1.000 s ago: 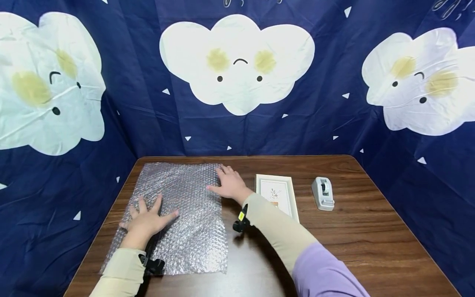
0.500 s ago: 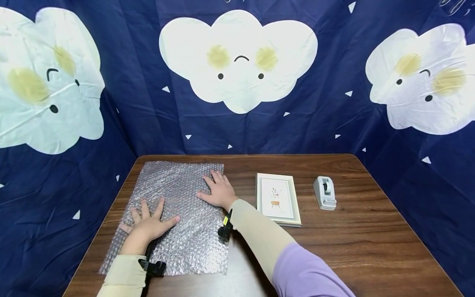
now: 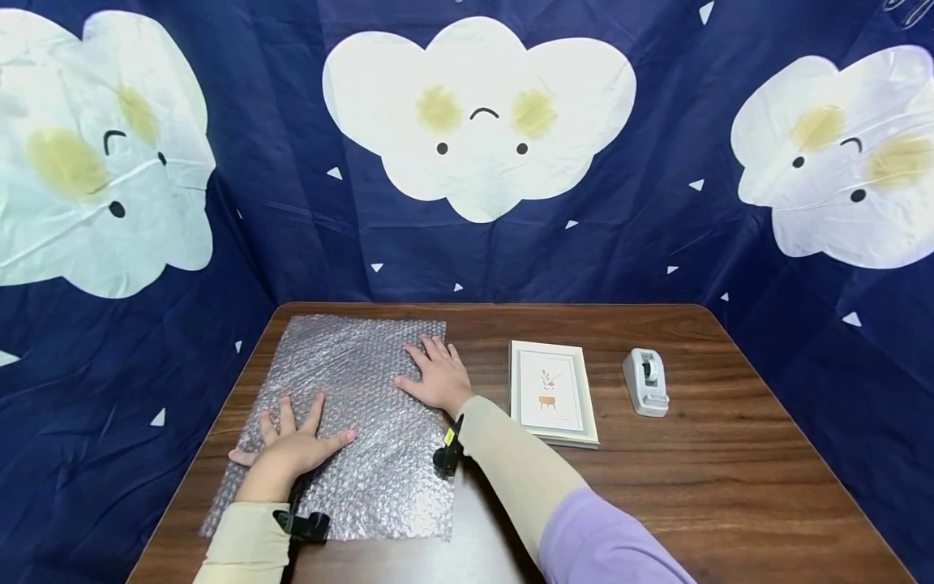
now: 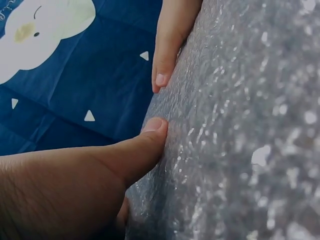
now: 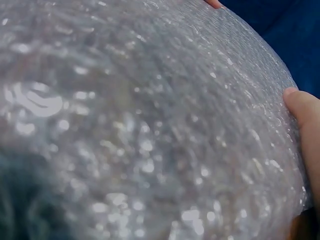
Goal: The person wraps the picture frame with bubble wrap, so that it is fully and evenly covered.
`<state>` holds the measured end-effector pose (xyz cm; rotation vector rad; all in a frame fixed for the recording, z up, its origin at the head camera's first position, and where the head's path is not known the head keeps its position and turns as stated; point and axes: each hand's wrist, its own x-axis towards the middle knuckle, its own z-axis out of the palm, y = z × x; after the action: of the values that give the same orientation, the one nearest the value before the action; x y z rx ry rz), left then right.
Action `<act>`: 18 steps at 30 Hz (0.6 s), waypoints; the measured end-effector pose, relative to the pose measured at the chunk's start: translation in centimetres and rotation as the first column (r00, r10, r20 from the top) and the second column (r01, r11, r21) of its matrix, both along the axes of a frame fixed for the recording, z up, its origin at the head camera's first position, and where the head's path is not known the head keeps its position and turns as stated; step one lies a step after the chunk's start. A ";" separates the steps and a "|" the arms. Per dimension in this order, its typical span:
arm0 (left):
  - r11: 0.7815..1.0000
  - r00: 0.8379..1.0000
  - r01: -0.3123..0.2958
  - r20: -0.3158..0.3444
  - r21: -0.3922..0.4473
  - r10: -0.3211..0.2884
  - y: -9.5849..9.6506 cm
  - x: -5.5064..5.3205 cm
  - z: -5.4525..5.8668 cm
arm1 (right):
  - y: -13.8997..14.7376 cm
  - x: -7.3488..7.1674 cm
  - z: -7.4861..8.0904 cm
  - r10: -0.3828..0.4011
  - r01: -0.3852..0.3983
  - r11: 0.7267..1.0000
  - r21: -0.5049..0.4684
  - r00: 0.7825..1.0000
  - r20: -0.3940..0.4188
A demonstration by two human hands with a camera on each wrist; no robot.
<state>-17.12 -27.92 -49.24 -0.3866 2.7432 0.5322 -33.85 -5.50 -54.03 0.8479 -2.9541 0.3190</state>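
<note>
A sheet of clear bubble wrap lies flat on the left half of the wooden table. My left hand rests on its left part, fingers straight and spread. Near the sheet's right edge, my right hand lies on the wrap with fingers extended and the thumb apart. In the left wrist view the left thumb touches the bubbly surface, and the fingers of the right hand show beyond. The right wrist view has the right thumb at the edge of the wrap.
Right of the wrap lies a pale picture frame with a potted plant print, apparently on something of like size. Further right stands a white tape dispenser. Blue cloth with clouds hangs behind the wooden table.
My right hand has shifted left and slightly toward me from the wrap's upper right edge, then settled on it. The left hand stays nearly in place. The head view has shifted slightly.
</note>
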 end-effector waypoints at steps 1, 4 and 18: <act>1.000 1.000 0.004 -0.002 0.001 -0.004 0.0 0.0 0.0 | 0.0 0.0 -0.1 -0.002 0.002 1.000 0.000 1.000 0.001; 1.000 1.000 0.014 -0.018 0.009 -0.014 0.1 0.1 -0.1 | 0.0 -0.1 -0.1 -0.003 0.002 1.000 -0.011 1.000 -0.005; 0.999 0.996 0.049 -0.072 -0.018 -0.050 -0.4 -0.1 -1.5 | 0.9 0.4 0.6 -0.015 0.014 1.000 0.025 0.999 0.033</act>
<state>-17.19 -28.30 -50.76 -0.3084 2.8197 0.5219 -33.45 -4.60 -53.40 0.8319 -2.9999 0.2988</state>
